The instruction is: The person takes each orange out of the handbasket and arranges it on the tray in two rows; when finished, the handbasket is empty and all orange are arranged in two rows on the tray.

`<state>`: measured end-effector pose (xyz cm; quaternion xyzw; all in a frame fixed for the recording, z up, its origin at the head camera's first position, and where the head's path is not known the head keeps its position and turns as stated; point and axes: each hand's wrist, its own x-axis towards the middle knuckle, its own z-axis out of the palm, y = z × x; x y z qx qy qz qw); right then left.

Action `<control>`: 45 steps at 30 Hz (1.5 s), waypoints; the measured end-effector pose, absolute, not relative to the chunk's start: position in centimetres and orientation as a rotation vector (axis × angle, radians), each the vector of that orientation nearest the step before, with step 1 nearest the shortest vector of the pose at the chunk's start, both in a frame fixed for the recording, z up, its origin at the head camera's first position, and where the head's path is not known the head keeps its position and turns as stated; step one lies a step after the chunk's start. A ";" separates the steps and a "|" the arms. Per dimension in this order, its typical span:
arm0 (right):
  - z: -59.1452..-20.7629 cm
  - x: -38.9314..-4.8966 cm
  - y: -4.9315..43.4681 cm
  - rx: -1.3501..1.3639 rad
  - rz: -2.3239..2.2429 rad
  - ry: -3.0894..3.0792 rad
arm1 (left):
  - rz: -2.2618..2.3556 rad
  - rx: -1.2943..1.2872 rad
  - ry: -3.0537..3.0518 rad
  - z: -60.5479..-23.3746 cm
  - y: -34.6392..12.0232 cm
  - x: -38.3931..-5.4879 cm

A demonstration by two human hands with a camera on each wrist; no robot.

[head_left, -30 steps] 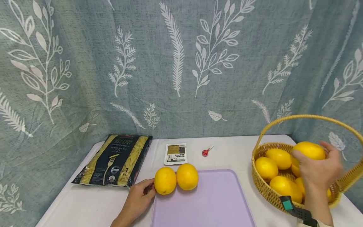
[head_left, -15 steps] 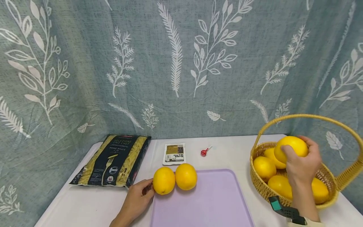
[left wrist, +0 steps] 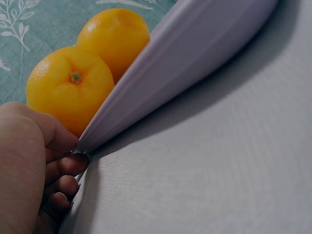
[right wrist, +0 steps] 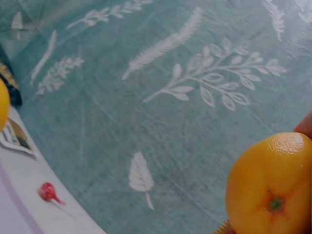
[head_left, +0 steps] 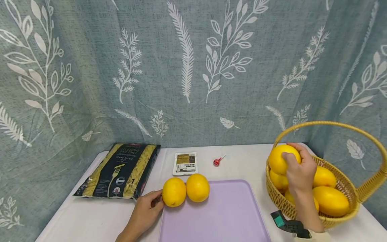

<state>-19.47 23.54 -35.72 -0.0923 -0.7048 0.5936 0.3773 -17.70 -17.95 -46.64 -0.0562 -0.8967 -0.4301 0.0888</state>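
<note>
In the head view, my right hand [head_left: 302, 171] grips an orange [head_left: 279, 159] over the left side of a wicker basket [head_left: 276, 198]. The orange's stem end faces the camera in the right wrist view. My left hand [head_left: 146, 211] is at the upper left corner of a lilac tray [head_left: 217, 218]; in the left wrist view its curled fingers [left wrist: 68, 165] pinch the tray's rim. Two more oranges sit side by side at the tray's far left corner, a left one [head_left: 174, 192] close to my left fingertips and a right one [head_left: 198, 188].
Several yellow-orange fruits [head_left: 331, 201] lie in the basket, under its tall arched handle [head_left: 332, 123]. A bag of penne pasta [head_left: 118, 171] lies at the left. Behind the tray are a small flat packet [head_left: 185, 163] and a red lollipop [head_left: 217, 162]. A patterned curtain [head_left: 193, 74] hangs behind the table.
My right hand has carried the orange leftward across the basket, from its right side to above its left side. The left hand and the two oranges on the tray have stayed in place.
</note>
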 end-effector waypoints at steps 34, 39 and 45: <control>-41.6 -21.4 13.6 0.163 1.531 -2.505 | -1.252 -0.182 -2.654 -46.8 -18.1 -17.7; -42.0 -21.2 13.0 0.191 1.523 -2.529 | -1.258 -0.193 -2.649 -46.8 -18.1 -17.9; -42.5 -21.3 12.1 0.214 1.536 -2.556 | -1.247 -0.189 -2.654 -46.7 -18.1 -17.7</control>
